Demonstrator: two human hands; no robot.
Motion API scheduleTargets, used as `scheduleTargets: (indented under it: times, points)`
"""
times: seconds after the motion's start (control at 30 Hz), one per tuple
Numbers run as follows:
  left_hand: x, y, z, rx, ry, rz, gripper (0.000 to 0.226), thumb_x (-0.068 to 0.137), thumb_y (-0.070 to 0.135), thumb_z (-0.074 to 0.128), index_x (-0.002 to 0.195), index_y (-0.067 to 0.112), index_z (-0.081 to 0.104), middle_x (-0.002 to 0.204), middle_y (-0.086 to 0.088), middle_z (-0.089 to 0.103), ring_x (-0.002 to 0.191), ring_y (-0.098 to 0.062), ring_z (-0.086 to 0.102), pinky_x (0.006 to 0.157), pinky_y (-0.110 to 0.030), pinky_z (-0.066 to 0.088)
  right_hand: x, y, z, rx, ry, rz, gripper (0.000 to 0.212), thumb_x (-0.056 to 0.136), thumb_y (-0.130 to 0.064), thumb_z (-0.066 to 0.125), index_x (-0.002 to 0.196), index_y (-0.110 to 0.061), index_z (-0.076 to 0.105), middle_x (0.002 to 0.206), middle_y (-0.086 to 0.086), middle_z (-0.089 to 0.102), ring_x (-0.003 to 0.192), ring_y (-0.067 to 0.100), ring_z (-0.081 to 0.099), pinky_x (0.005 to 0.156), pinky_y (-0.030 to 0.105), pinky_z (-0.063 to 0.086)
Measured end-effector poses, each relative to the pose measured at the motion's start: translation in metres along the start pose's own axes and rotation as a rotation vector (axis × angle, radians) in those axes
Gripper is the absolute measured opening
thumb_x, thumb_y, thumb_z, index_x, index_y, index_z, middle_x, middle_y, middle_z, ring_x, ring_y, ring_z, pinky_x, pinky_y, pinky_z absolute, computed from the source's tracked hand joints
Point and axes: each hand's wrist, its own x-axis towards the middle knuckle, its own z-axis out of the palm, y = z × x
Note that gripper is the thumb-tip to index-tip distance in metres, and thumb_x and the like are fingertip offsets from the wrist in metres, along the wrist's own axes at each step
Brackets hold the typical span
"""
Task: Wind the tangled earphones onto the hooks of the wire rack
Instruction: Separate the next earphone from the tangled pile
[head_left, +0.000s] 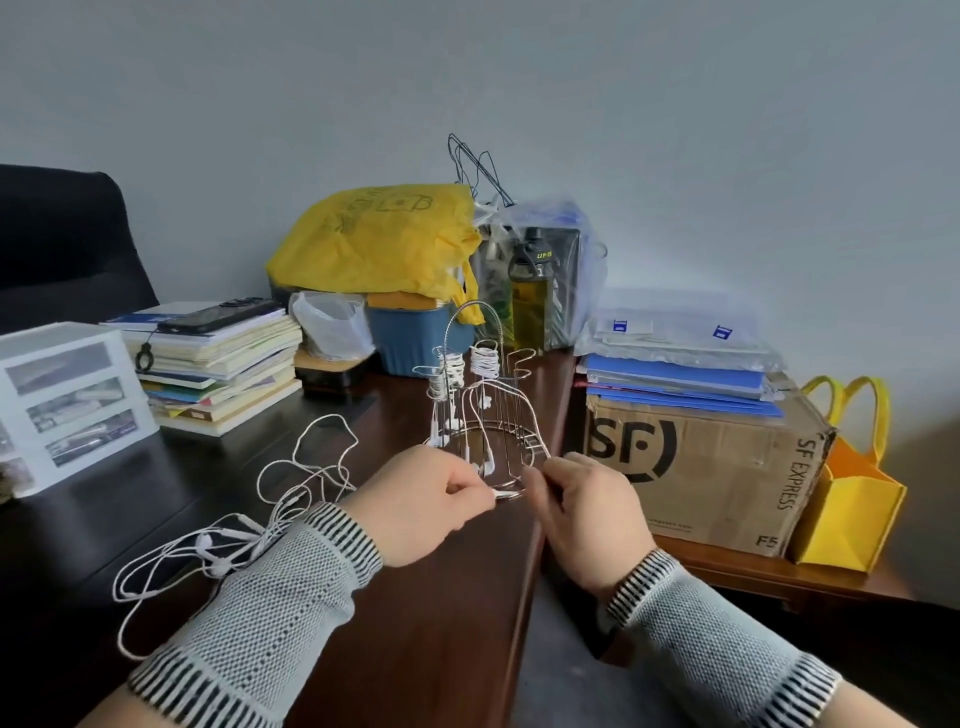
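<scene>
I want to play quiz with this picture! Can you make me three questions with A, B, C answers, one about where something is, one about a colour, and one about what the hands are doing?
1. Where is the phone?
A. on the book stack
B. in the cardboard box
C. on the floor

2. What colour is the earphone cable?
A. black
B. white
C. red

3. What is the left hand doing?
A. lying flat
B. pointing at the wall
C. pinching a cable end

Answers: 1 A, it lies atop the books. 2 B, the wires look white. 3 C, its fingertips pinch a white piece beside the wire rack.
</scene>
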Motion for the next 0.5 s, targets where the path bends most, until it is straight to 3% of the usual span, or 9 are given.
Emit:
scheduleTargets:
  times: [0.07,0.17,0.23,0.3,0.4,0.5]
  points:
    - [-0.004,-0.006,-0.007,0.025,0.001,-0.02,0.026,0.09,0.037,0.06,0.07,0.024,0.07,0.052,0.012,0.055,0.045,0.0,0.048,0.048,-0.012,0.034,0.0,0.007,-0.004,-0.137,-0.117,0.119,0.033,0.095,-0.035,0.05,0.065,-0.021,0.046,0.067,-0.005,0.045,0.058,0.014,0.042,0.05,0.023,0.028]
    - [-0.007,-0.01,-0.01,0.034,0.0,-0.035,0.027,0.089,0.038,0.061,0.063,0.032,0.065,0.046,0.014,0.052,0.046,0.0,0.05,0.053,-0.018,0.038,0.0,0.006,-0.014,-0.266,-0.282,0.196,0.025,0.097,-0.037,0.046,0.084,-0.021,0.06,0.083,-0.006,0.05,0.069,0.013,0.047,0.06,0.022,0.035]
    - [-0.009,-0.004,-0.006,0.021,0.024,-0.025,0.023,0.09,0.038,0.061,0.07,0.029,0.069,0.047,0.014,0.053,0.046,0.0,0.051,0.054,-0.017,0.04,-0.001,-0.006,-0.018,-0.204,-0.259,0.149,0.021,0.093,-0.031,0.05,0.098,-0.022,0.068,0.095,-0.007,0.058,0.075,0.012,0.055,0.066,0.023,0.043]
    - [-0.01,0.004,0.0,0.016,0.066,0.015,0.025,0.092,0.033,0.059,0.074,0.019,0.07,0.046,0.012,0.05,0.043,-0.002,0.046,0.05,-0.012,0.035,-0.005,-0.024,-0.022,-0.044,-0.194,0.01,0.03,0.087,-0.024,0.048,0.109,-0.023,0.069,0.104,-0.006,0.066,0.085,0.014,0.064,0.076,0.026,0.051]
    - [-0.01,0.013,0.007,0.007,0.129,0.065,0.033,0.092,0.027,0.059,0.06,0.02,0.06,0.047,0.008,0.045,0.048,-0.007,0.04,0.054,-0.025,0.036,-0.008,-0.045,-0.033,0.144,-0.284,-0.053,0.041,0.079,-0.025,0.039,0.108,-0.019,0.068,0.09,-0.001,0.071,0.08,0.015,0.065,0.077,0.027,0.052]
    - [-0.014,0.013,0.005,0.026,0.126,0.059,0.028,0.091,0.032,0.06,0.068,0.019,0.067,0.048,0.01,0.048,0.047,-0.004,0.043,0.053,-0.021,0.035,-0.009,-0.038,-0.035,0.114,-0.328,-0.007,0.027,0.088,-0.024,0.045,0.096,-0.016,0.07,0.078,-0.001,0.068,0.072,0.016,0.061,0.072,0.029,0.049]
